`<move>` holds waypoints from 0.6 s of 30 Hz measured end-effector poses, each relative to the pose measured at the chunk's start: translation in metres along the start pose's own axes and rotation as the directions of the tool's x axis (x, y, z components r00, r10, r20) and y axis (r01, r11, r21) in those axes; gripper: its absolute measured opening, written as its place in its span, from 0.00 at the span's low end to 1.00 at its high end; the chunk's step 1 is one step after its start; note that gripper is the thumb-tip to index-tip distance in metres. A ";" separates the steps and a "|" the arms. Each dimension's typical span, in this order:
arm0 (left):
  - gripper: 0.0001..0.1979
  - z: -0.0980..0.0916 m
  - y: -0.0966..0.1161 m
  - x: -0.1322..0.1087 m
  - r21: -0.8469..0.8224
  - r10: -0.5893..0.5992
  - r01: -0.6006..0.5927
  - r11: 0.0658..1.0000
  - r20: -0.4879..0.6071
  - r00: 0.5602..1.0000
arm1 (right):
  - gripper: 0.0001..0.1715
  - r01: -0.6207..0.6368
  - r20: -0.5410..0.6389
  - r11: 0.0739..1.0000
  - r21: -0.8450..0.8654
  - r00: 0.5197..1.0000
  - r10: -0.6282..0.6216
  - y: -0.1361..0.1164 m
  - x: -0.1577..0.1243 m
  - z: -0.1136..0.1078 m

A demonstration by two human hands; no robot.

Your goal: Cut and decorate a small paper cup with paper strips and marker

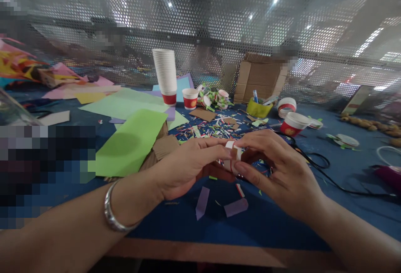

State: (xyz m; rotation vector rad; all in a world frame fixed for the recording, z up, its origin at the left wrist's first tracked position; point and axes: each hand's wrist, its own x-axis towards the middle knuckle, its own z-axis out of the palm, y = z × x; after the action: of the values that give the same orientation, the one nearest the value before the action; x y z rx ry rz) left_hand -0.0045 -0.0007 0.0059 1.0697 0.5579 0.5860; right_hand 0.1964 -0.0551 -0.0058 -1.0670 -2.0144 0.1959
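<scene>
Both hands meet over the blue table, holding a small white paper-cup piece (pixel 232 165) with a red edge and a brown patch on its side. My left hand (pixel 196 160), with a silver bangle at the wrist, pinches it from the left. From the right, my right hand (pixel 275 166) grips the same piece with thumb and fingers. My fingers hide part of it. Below the hands lie a pointed purple paper strip (pixel 202 202) and a second purple strip (pixel 236 207) with a rounded end.
Behind the hands lie many paper scraps (pixel 216 128). A tall stack of paper cups (pixel 166 72), a single cup (pixel 190 98) and a yellow-green container (pixel 259 108) stand farther back. Green paper (pixel 131 143) lies left. A tipped cup (pixel 293 124) and black cord (pixel 326 177) are right.
</scene>
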 end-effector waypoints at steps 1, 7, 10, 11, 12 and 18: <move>0.06 0.000 0.000 0.000 0.001 -0.004 0.004 1.000 0.003 1.000 | 0.17 0.000 0.002 1.000 0.005 1.000 0.000 0.000 0.000 0.000; 0.07 0.001 -0.001 -0.001 0.038 -0.017 0.018 0.999 -0.017 1.000 | 0.16 0.003 0.013 1.000 0.001 1.000 -0.003 0.001 -0.001 -0.001; 0.08 0.001 -0.002 -0.003 0.113 0.020 -0.017 0.993 -0.021 1.000 | 0.16 0.002 0.012 1.000 0.024 1.000 -0.002 0.000 -0.001 0.000; 0.09 0.001 -0.001 -0.004 0.156 0.041 -0.037 0.987 -0.023 0.999 | 0.17 0.001 0.011 1.000 0.031 1.000 -0.002 0.000 -0.002 0.000; 0.09 0.001 -0.001 -0.005 0.209 0.061 -0.054 0.977 -0.028 0.998 | 0.17 0.001 0.012 0.999 0.037 1.000 -0.001 0.000 -0.002 0.000; 0.13 0.008 0.005 -0.008 0.441 0.148 -0.092 0.893 -0.093 0.985 | 0.17 0.022 0.010 1.000 -0.005 1.000 -0.022 0.000 -0.002 0.003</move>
State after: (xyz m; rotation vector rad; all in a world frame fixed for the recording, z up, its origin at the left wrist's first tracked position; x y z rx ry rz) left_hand -0.0058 -0.0100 0.0145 1.5086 0.7586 0.6559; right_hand 0.1946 -0.0560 -0.0088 -1.0487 -2.0354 0.1848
